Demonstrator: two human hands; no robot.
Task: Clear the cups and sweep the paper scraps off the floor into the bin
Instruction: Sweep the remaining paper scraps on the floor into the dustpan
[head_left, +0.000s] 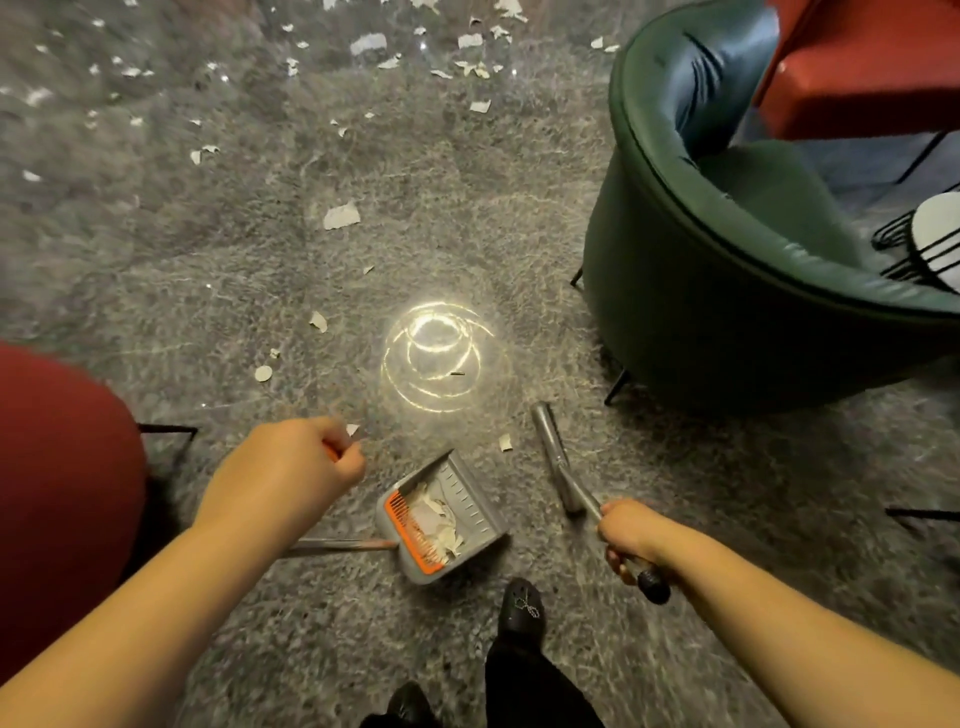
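Left hand (291, 467): lower left, my fingers curled around the dustpan (441, 519) handle.
Right hand (623, 530): lower right, gripping the broom (558, 462) handle.

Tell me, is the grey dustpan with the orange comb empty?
Not empty: the grey dustpan with the orange comb holds a heap of white paper scraps.

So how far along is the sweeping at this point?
Partly done: the dustpan already holds scraps. In hand: the left hand grips the dustpan's handle, the right hand grips the broom. Left: many paper scraps on the carpet; no cups or bin visible.
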